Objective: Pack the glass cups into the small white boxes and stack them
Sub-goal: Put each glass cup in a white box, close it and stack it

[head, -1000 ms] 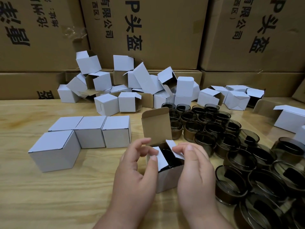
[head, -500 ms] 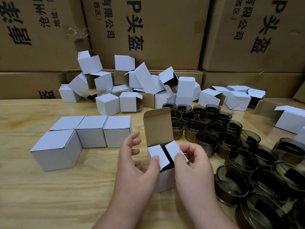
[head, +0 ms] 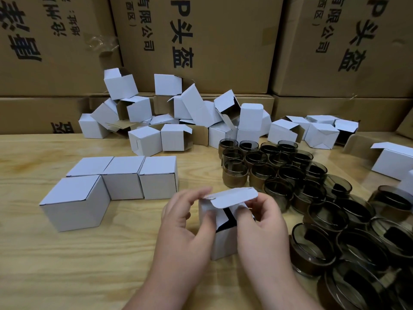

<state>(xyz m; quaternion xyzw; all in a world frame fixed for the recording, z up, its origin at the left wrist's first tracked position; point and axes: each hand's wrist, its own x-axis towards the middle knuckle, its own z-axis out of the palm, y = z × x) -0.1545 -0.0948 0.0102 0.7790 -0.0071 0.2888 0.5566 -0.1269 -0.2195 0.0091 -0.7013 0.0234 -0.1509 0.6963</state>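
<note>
I have both hands — left hand (head: 185,222), right hand (head: 266,222) — pinching the small white cardboard box (head: 223,242) shut; it's light, crushable — I'd hold its corners.

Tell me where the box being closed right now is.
In the head view, the box sits low in the centre on the wooden table, held between the left hand and right hand, with the glass cups to its right.
</note>
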